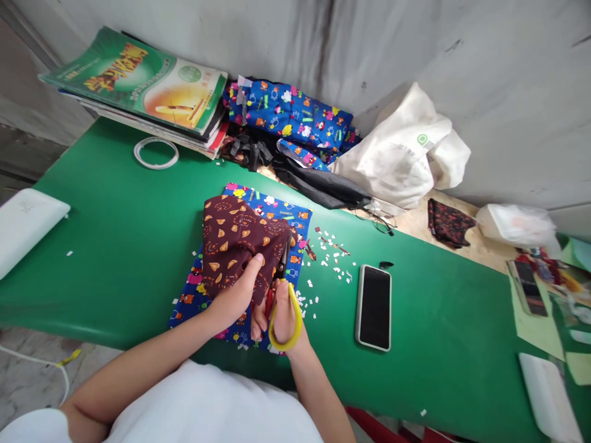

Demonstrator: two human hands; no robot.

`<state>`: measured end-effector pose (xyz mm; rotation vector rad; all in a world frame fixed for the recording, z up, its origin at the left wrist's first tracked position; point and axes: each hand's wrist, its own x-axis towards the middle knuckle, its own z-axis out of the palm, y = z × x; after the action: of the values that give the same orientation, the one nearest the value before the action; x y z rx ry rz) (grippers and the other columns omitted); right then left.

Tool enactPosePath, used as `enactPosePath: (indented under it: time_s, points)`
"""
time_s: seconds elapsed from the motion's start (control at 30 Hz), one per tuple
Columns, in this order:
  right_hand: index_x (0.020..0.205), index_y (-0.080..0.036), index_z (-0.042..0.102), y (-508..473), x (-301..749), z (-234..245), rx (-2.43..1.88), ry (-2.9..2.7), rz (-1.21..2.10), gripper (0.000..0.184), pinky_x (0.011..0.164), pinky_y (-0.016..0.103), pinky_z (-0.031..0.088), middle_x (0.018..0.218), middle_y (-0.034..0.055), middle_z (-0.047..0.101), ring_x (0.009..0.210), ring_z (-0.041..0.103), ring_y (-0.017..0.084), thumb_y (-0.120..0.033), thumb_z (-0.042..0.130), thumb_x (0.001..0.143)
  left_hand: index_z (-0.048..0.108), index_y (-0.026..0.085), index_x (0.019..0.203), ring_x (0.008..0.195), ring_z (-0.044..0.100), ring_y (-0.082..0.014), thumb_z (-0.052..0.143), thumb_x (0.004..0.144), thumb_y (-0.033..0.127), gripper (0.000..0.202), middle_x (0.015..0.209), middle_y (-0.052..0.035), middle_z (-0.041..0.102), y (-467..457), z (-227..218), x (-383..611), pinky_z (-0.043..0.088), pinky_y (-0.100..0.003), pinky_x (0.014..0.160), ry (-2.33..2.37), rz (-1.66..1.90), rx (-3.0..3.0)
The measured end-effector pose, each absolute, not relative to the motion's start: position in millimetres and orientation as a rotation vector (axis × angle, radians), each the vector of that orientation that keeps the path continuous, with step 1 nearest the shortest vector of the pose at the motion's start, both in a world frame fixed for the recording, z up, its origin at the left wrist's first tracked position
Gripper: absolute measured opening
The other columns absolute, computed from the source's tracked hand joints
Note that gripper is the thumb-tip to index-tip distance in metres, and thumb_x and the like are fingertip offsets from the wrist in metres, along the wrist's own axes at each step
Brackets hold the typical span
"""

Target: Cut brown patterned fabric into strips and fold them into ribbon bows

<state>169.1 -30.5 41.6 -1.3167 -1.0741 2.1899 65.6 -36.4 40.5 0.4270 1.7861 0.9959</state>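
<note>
My left hand [241, 294] grips a maroon cloth [231, 237] printed with orange and tan shapes, its thumb pressed on top. In my right hand [282, 311] are scissors [295, 326] with yellow and red on the handles. The thumb is through the yellow loop. Their dark blades point away from me along the cloth's right edge; how far they are parted cannot be made out. Under both hands lies a flat blue cloth [191, 306] with colourful cartoon prints. Small white scraps [339, 258] are scattered to its right.
A black-screened phone [373, 307] lies right of the scraps. Stacked books [152, 92], a white ring [156, 152], folded blue fabric [295, 114] and a white bag [397, 147] line the back. A white device [30, 224] is at left; another phone [527, 288] is at far right.
</note>
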Motion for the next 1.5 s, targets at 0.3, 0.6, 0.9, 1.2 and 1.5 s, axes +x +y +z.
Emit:
enactPosePath:
  time_s: [0.3,0.6,0.9,1.2,1.5]
  points:
    - [0.067,-0.026,0.033,-31.5,168.3,40.0,-1.288,-1.082,2.189,0.068,0.031,0.025,0.034,0.033,-0.0083,0.034,0.027,0.041,0.012,-0.094,0.028,0.062,0.068,0.026,0.105,0.133,0.046,-0.0244,0.055,0.079,0.062,0.046,0.129,-0.0002,0.062,-36.7,46.5,65.8,0.027,-0.035,0.119,1.813,0.992,0.419]
    - [0.079,-0.025,0.037,-30.1,183.4,27.0,-1.179,-1.352,1.914,0.05,0.035,0.025,0.038,0.04,-0.0091,0.041,0.031,0.044,0.011,-0.074,0.034,0.083,0.064,0.021,0.065,0.075,0.065,-0.019,0.049,0.082,0.06,0.045,0.066,-0.0017,0.066,-43.5,45.1,54.3,0.053,-0.029,0.077,1.558,0.968,0.674]
    - [0.087,-0.025,0.04,-16.4,199.0,34.8,-1.039,-1.71,1.795,0.029,0.04,0.024,0.039,0.045,-0.0096,0.046,0.037,0.05,0.013,-0.053,0.048,0.089,0.071,0.025,0.102,0.07,0.067,-0.0201,0.053,0.086,0.041,0.029,0.074,-0.0096,0.073,-50.1,123.8,-60.2,0.05,-0.026,0.066,0.488,-0.056,1.492]
    - [0.09,-0.023,0.051,-5.2,202.7,41.6,-0.924,-2.02,1.694,0.024,0.042,0.022,0.035,0.048,-0.0064,0.055,0.04,0.046,0.011,-0.045,0.055,0.085,0.073,0.019,0.094,0.094,0.064,-0.0192,0.058,0.079,0.045,0.033,0.1,-0.0048,0.071,64.2,126.1,-50.8,0.048,-0.024,0.086,1.252,0.682,1.604]
    - [0.092,-0.022,0.053,2.3,205.2,31.2,-0.896,-1.88,1.692,0.029,0.042,0.023,0.04,0.047,-0.0078,0.053,0.038,0.049,0.011,-0.05,0.053,0.084,0.073,0.022,0.071,0.079,0.069,-0.0187,0.063,0.066,0.061,0.041,0.075,-0.0023,0.074,102.2,81.1,-14.3,0.053,-0.025,0.079,0.891,-0.014,1.066]
